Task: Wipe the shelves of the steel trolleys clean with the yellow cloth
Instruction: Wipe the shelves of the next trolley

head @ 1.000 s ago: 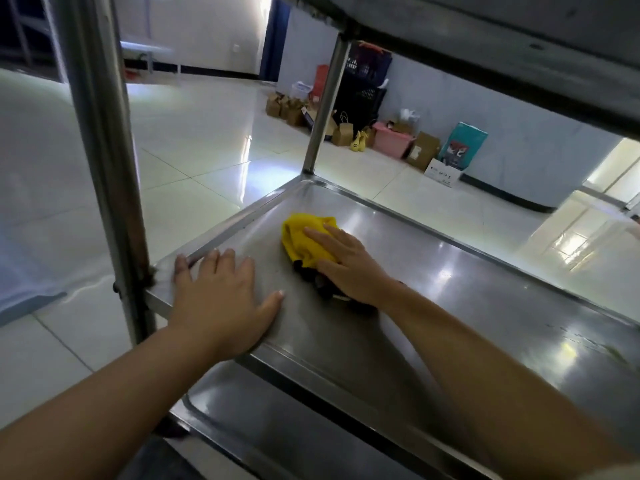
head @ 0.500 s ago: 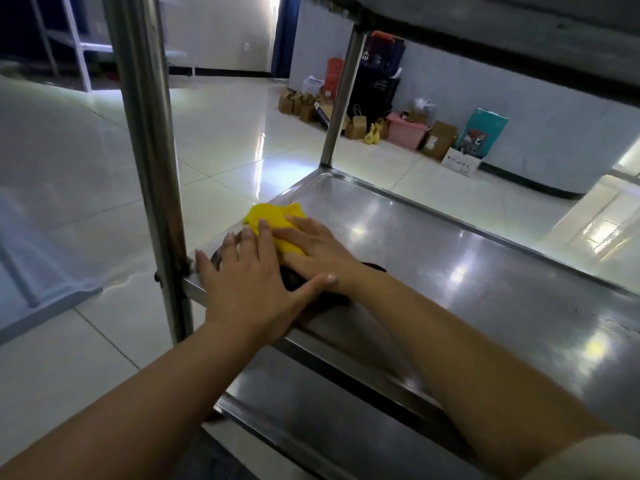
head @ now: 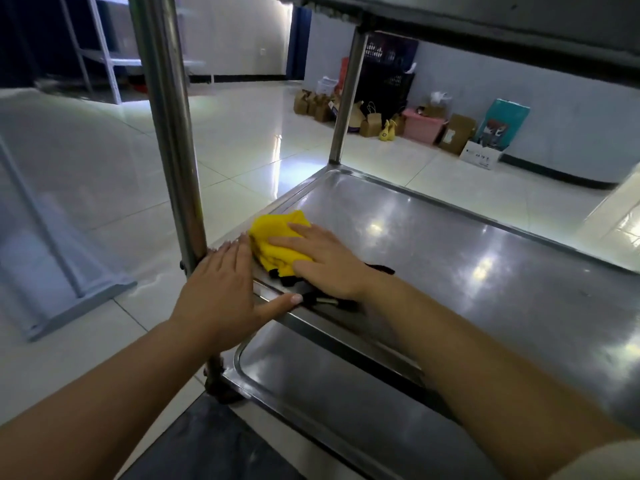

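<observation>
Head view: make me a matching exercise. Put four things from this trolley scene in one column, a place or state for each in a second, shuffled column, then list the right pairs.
Things
1. yellow cloth
2. left hand
3. right hand
4. pink box

Places or states
A. on the floor by the far wall
B. flat on the shelf's near corner, beside the steel post
C. bunched on the middle shelf, near its left end
D. pressing down on the cloth with straight fingers

Pairs: 1-C, 2-B, 3-D, 4-A
</observation>
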A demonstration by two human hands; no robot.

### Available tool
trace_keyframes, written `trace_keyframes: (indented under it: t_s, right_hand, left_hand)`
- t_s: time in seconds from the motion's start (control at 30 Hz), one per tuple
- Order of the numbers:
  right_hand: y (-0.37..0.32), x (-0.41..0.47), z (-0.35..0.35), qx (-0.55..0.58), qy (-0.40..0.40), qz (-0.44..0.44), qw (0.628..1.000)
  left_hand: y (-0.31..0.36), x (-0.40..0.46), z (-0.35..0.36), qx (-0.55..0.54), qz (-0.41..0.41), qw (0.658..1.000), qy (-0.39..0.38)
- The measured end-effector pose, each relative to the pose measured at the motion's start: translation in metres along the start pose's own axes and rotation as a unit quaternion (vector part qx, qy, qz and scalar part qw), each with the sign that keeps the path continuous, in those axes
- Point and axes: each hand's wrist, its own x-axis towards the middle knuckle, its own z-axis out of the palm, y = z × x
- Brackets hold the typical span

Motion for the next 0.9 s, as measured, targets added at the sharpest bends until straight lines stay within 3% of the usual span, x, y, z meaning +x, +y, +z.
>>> trace_keyframes:
  t_s: [0.17,0.3,0.33,0.47,0.57,0.63,0.77,0.83,0.9]
  right_hand:
    - [0.032,-0.042,-0.016,0.053,0.023,0.005,0.998]
    - [0.035,-0.006,-0.019,-0.014,0.082,0.209,0.974]
    - [0.029,-0.001,-0.014,-0.034,0.080,0.223,0.971]
    - [0.021,-0.043,-0.004,-0.027,0.064,0.118,0.991]
    - [0.046,-0.106,-0.016,-0.061,0.084,0.152,0.983]
    - [0.076,-0.151,-0.033,-0.077,0.129,0.247,0.957]
    - [0.149,-0.242,-0.072,-0.099,0.190,0.452,0.866]
    - [0.162,-0.260,-0.079,-0.097,0.192,0.511,0.832]
    - [0.160,-0.250,-0.074,-0.107,0.196,0.525,0.821]
  left_hand:
    - [0.002,-0.002,-0.005,0.035,0.007,0.999,-0.030]
    - [0.006,0.002,-0.007,0.082,-0.001,0.995,-0.064]
    - [0.010,0.005,-0.007,0.084,-0.005,0.994,-0.070]
    - [0.033,0.018,-0.006,0.069,0.027,0.992,-0.099]
    - [0.060,0.025,-0.005,0.066,0.023,0.990,-0.123]
    - [0.081,0.029,-0.005,0.074,0.023,0.988,-0.135]
    - [0.122,0.031,0.000,0.039,0.094,0.986,-0.133]
    - [0.145,0.031,0.006,0.013,0.131,0.983,-0.131]
    - [0.171,0.032,0.013,-0.005,0.162,0.978,-0.135]
